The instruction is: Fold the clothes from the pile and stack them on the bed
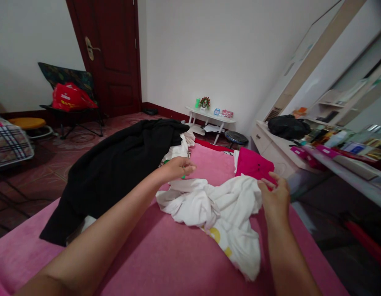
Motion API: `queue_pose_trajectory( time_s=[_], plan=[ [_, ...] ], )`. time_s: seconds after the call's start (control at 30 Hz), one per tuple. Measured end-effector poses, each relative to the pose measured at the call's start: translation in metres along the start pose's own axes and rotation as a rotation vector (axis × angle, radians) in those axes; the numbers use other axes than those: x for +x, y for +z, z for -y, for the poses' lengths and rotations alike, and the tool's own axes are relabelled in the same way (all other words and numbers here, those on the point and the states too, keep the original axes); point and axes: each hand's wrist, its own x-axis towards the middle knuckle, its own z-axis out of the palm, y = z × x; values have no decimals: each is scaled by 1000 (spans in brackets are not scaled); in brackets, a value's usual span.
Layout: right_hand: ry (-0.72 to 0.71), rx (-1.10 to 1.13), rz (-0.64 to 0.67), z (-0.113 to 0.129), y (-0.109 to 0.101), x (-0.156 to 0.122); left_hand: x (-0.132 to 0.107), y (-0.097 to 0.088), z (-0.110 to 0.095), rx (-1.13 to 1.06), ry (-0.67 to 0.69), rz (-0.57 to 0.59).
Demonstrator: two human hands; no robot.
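White cloth with a yellow print: a crumpled garment [230, 209] lies on a pink-covered surface [153, 263], one end trailing toward the wearer. Beyond its far left corner, the left hand [179, 167] is loosely curled; whether it pinches any fabric, I cannot tell. Just beside the white garment's right edge, the right hand [275, 193] has bent fingers, thumb and fingertips parted, with no clear grip. A folded magenta garment [253, 162] sits just past the white one's far right corner, so a careless right-hand grab could catch and unfold it. The white garment's bunched layers could hide its edges, causing twisted creases if pulled. Left of it sprawls a black garment [116, 168], which the left forearm could drag.
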Motion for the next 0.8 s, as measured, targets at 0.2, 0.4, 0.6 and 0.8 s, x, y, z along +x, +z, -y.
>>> queue_pose_trajectory(
  time_s=[0.2, 0.4, 0.6, 0.8],
  plan=[
    [-319, -327, 464, 12, 23, -20, -4, 22, 6, 186, -96, 276],
    [-256, -437, 684, -13, 41, -44, -31, 65, -42, 440, 87, 424],
    [-18, -235, 462, 4, 14, -20, -38, 62, -56, 457, 265, 546],
    [166, 351, -297, 43, -34, 8, -12, -18, -30, 87, 219, -330]
  ],
)
